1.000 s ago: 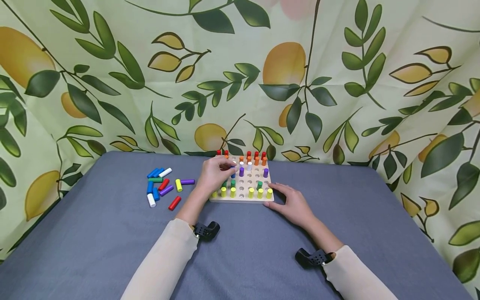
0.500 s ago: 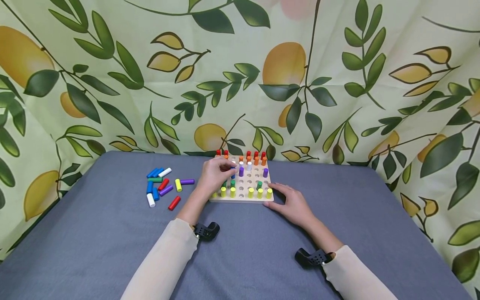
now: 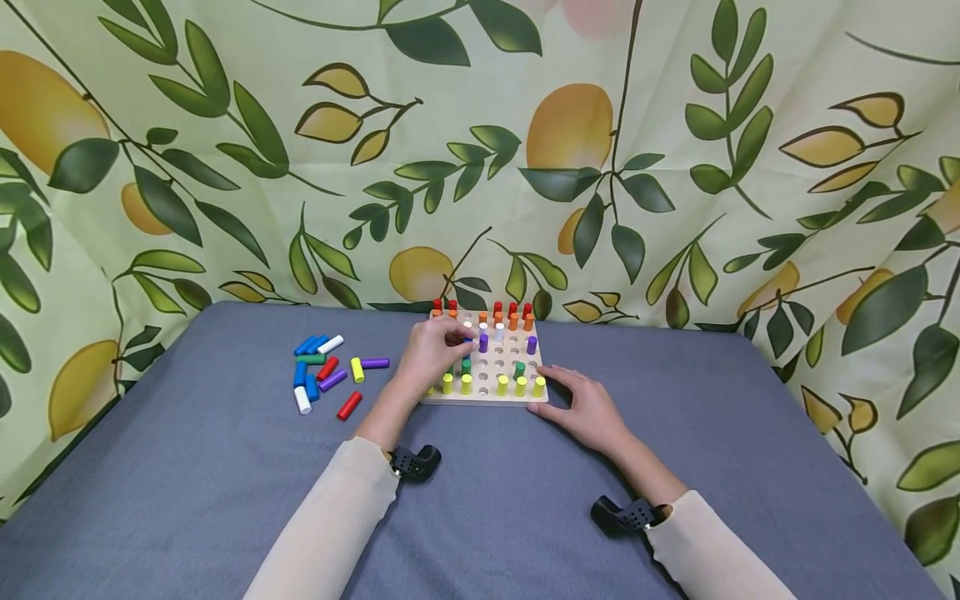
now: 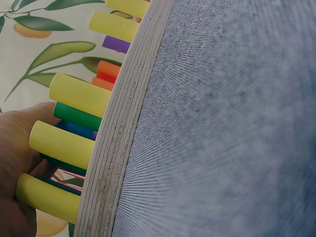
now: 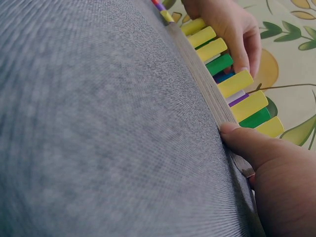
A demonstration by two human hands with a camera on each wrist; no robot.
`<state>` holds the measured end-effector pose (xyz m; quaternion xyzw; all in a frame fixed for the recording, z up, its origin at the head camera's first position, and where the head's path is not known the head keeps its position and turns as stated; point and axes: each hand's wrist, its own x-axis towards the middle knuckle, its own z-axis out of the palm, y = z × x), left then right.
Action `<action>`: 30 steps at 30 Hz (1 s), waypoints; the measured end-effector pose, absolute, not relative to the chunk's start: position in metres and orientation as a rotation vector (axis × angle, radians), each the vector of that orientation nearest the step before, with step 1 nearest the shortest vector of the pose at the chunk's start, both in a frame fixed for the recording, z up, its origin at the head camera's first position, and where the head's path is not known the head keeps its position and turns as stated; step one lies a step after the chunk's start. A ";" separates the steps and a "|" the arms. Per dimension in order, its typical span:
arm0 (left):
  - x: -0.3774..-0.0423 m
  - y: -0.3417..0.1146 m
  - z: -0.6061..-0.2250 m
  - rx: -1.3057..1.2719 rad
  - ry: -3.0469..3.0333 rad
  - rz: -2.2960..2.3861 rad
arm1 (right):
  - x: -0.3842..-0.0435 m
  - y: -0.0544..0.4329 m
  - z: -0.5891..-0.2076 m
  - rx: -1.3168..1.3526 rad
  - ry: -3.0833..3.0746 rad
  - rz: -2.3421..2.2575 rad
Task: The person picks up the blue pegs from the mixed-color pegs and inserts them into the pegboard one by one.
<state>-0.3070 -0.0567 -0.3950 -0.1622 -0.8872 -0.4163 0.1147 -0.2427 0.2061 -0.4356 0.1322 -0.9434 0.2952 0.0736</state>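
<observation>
- By the left hand (image 3: 435,346), fingers and thumb brought together, a blue peg (image 3: 468,352) is pinched over the left half of the pegboard (image 3: 480,401).
- The near right corner of the pegboard is clamped by the right hand (image 3: 585,408), with the thumb pressed to the front edge and the fingers laid along the side.
- The front row is filled partly with yellow pegs (image 3: 502,386); green pegs (image 3: 519,370) are seated just behind.
- Farther back, purple pegs (image 3: 532,344), white pegs (image 3: 499,332), orange pegs (image 3: 513,322) and red pegs (image 3: 497,307) are stood upright.
- To the left of the pegboard, loose pegs (image 3: 327,367) in mixed colours are scattered on the bench (image 3: 480,525).
- The bench is backed by a leaf-and-fruit patterned cloth (image 3: 480,83).
</observation>
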 end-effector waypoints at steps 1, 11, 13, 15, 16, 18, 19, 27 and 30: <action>-0.307 -0.057 -0.395 -0.479 -2.605 -1.207 | -0.243 0.206 -0.435 0.397 -2.832 0.885; -0.306 -0.058 -0.393 -0.492 -2.632 -1.148 | -0.244 0.206 -0.435 0.417 -2.816 0.866; -0.306 -0.058 -0.393 -0.485 -2.632 -1.159 | -0.244 0.206 -0.435 0.418 -2.816 0.867; -0.306 -0.059 -0.393 -0.478 -2.638 -1.160 | -0.244 0.206 -0.435 0.417 -2.815 0.874; -0.306 -0.059 -0.393 -0.478 -2.642 -1.153 | -0.244 0.207 -0.435 0.417 -2.814 0.876; -0.306 -0.060 -0.392 -0.483 -2.656 -1.123 | -0.244 0.207 -0.435 0.419 -2.812 0.880; -0.306 -0.060 -0.392 -0.490 -2.664 -1.104 | -0.244 0.207 -0.435 0.418 -2.812 0.881; -0.306 -0.061 -0.387 -0.587 -2.715 -0.956 | -0.243 0.207 -0.436 0.407 -2.829 0.885; -0.306 -0.062 -0.385 -0.610 -2.737 -0.949 | -0.242 0.207 -0.436 0.405 -2.830 0.883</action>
